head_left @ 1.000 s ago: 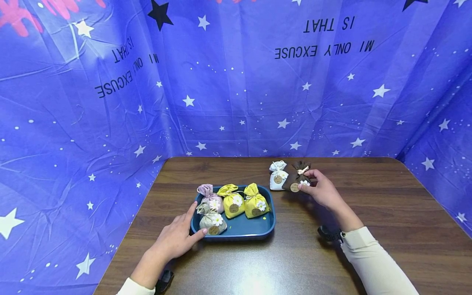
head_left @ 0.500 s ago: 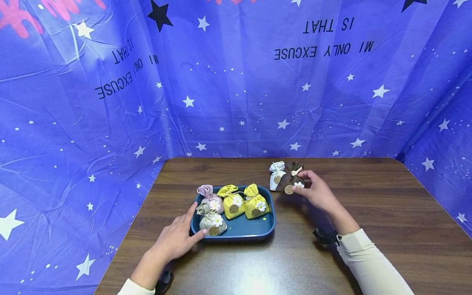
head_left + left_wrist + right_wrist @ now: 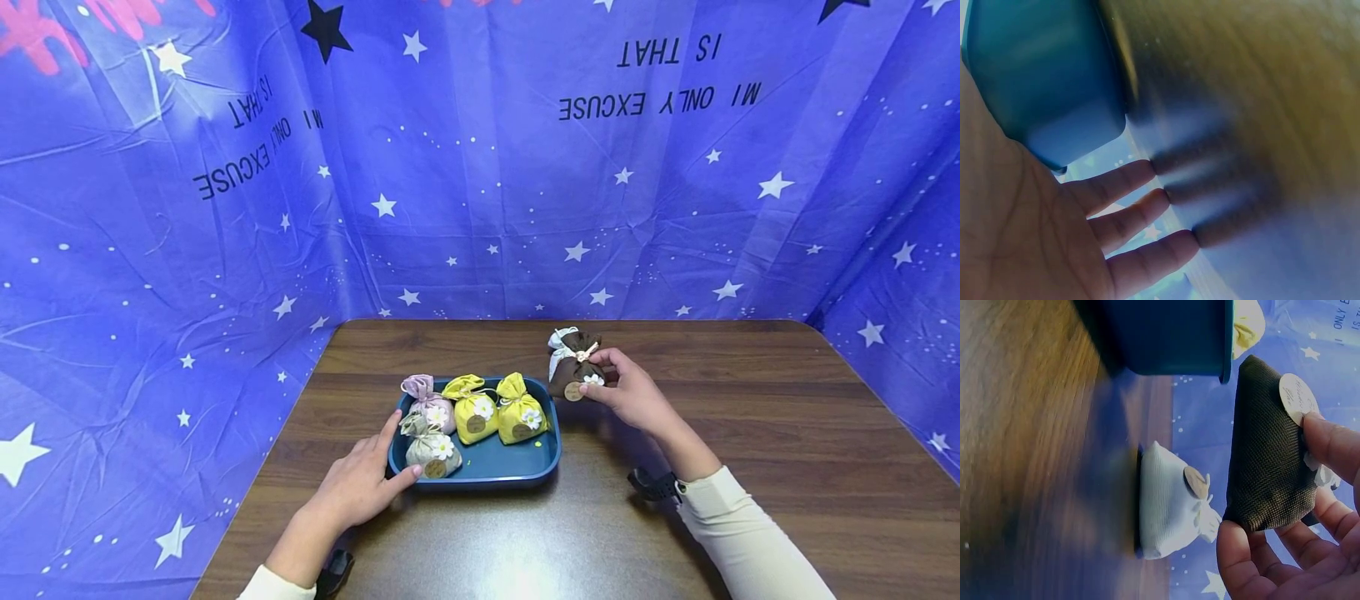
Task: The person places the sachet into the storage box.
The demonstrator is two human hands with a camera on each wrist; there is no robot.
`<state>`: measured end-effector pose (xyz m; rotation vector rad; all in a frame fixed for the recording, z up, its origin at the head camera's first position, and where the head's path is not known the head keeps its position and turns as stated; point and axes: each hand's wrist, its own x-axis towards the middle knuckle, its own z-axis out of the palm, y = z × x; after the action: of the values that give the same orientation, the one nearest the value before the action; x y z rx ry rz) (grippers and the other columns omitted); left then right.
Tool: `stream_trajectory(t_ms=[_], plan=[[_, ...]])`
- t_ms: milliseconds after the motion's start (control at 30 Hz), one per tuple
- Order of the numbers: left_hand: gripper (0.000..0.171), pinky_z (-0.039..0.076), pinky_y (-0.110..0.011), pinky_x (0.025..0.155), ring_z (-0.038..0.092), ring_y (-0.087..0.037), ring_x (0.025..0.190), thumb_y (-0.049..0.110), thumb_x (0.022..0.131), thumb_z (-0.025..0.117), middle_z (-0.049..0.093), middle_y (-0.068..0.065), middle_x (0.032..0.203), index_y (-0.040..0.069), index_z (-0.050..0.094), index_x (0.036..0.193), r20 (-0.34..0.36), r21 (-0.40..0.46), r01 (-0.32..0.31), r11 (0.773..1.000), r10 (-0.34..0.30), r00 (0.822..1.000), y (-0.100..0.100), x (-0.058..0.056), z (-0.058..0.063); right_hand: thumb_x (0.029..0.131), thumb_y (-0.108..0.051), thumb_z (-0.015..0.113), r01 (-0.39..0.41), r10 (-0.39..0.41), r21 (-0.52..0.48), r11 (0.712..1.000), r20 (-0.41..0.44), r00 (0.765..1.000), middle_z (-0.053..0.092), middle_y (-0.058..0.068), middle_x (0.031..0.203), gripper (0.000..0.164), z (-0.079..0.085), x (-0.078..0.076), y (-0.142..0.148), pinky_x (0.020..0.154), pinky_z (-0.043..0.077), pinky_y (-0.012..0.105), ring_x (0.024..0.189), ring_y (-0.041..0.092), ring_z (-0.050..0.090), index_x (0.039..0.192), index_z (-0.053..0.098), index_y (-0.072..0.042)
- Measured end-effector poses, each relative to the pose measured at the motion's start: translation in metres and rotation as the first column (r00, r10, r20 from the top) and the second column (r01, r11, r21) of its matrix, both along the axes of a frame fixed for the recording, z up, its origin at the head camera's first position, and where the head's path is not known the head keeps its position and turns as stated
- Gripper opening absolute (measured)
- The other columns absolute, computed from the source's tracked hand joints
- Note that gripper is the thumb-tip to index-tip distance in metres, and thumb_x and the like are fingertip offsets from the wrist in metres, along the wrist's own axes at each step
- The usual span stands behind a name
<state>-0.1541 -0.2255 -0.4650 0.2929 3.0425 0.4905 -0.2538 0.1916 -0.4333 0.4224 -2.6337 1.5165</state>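
Observation:
A dark brown cloth sachet [image 3: 564, 379], tied at the neck, with a round tag and a white flower, is held by my right hand [image 3: 633, 392] between thumb and fingers. In the right wrist view the brown sachet [image 3: 1269, 450] is raised off the table. Behind it stands a white sachet [image 3: 1169, 503], partly hidden in the head view. My left hand [image 3: 360, 483] rests against the left end of a blue tray [image 3: 495, 481], its fingers fairly straight. In the left wrist view those fingers [image 3: 1141, 212] extend beside the tray wall [image 3: 1054, 81].
Inside the tray are a lilac sachet [image 3: 420, 389], two yellow sachets, one the right yellow sachet [image 3: 517, 404], and a grey-green sachet [image 3: 423, 458] at front left. A brown wooden table [image 3: 712, 358] lies beneath; a blue starry curtain [image 3: 480, 208] hangs behind.
My right hand has carried the brown sachet left, from beside the white sachet to in front of it, towards the tray. My left hand and the tray have stayed put.

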Motion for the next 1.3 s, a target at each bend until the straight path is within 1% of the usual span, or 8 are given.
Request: stream_trajectory(t_ms=[233, 533, 800, 1033, 1167, 1300], plan=[[0.095, 0.043, -0.061, 0.095, 0.046, -0.039, 0.132, 0.072, 0.091, 0.048, 0.05, -0.022, 0.143, 0.017, 0.014, 0.161, 0.004, 0.006, 0.001, 1.0, -0.001, 1.0, 0.0, 0.0, 0.0, 0.084, -0.009, 0.078, -0.015, 0.015, -0.004, 1.0, -0.002, 1.0, 0.065, 0.013, 0.104, 0.041, 0.003, 0.003, -0.006, 0.076, 0.049, 0.034, 0.092, 0.024, 0.061, 0.118, 0.057, -0.002], [0.094, 0.043, -0.061, 0.094, 0.047, -0.039, 0.131, 0.072, 0.091, 0.048, 0.051, -0.021, 0.142, 0.018, 0.016, 0.161, -0.006, 0.004, -0.002, 1.0, 0.002, 1.0, -0.001, 0.0, 0.0, 0.085, -0.011, 0.078, -0.031, 0.032, 0.028, 0.999, -0.034, 0.999, 0.065, 0.014, 0.105, 0.041, 0.005, 0.005, -0.012, 0.077, 0.048, 0.035, 0.093, 0.027, 0.063, 0.119, 0.057, -0.002], [0.094, 0.043, -0.061, 0.095, 0.047, -0.039, 0.131, 0.071, 0.091, 0.049, 0.051, -0.022, 0.142, 0.017, 0.016, 0.16, 0.002, 0.005, -0.001, 1.0, 0.001, 1.0, -0.001, 0.001, 0.001, 0.083, -0.008, 0.078, -0.044, 0.045, 0.013, 0.999, -0.039, 0.998, 0.065, 0.012, 0.104, 0.04, 0.009, 0.008, -0.018, 0.077, 0.048, 0.037, 0.09, 0.024, 0.062, 0.117, 0.059, -0.005], [0.093, 0.043, -0.061, 0.094, 0.047, -0.039, 0.131, 0.071, 0.092, 0.048, 0.051, -0.023, 0.142, 0.016, 0.016, 0.16, 0.004, 0.003, 0.003, 1.0, -0.003, 1.0, -0.001, 0.001, 0.002, 0.083, -0.009, 0.079, -0.068, 0.068, 0.01, 0.998, -0.052, 0.996, 0.065, 0.011, 0.1, 0.039, 0.009, 0.011, -0.022, 0.075, 0.047, 0.035, 0.086, 0.021, 0.06, 0.116, 0.059, -0.006], [0.093, 0.043, -0.061, 0.094, 0.047, -0.04, 0.13, 0.07, 0.092, 0.049, 0.052, -0.023, 0.141, 0.015, 0.017, 0.16, -0.001, 0.006, 0.002, 1.0, -0.002, 1.0, 0.0, 0.001, 0.002, 0.083, -0.011, 0.08, -0.066, 0.067, 0.013, 0.998, -0.061, 0.996, 0.065, 0.012, 0.102, 0.04, 0.008, 0.013, -0.024, 0.078, 0.047, 0.037, 0.088, 0.02, 0.06, 0.117, 0.059, -0.007], [0.093, 0.043, -0.061, 0.094, 0.047, -0.039, 0.131, 0.071, 0.091, 0.048, 0.051, -0.022, 0.142, 0.016, 0.017, 0.16, 0.001, 0.006, 0.001, 1.0, -0.001, 1.0, 0.0, 0.001, 0.002, 0.082, -0.011, 0.081, -0.076, 0.075, -0.007, 0.997, -0.057, 0.996, 0.065, 0.011, 0.103, 0.042, 0.009, 0.016, -0.028, 0.079, 0.047, 0.038, 0.089, 0.021, 0.06, 0.118, 0.059, -0.007]])
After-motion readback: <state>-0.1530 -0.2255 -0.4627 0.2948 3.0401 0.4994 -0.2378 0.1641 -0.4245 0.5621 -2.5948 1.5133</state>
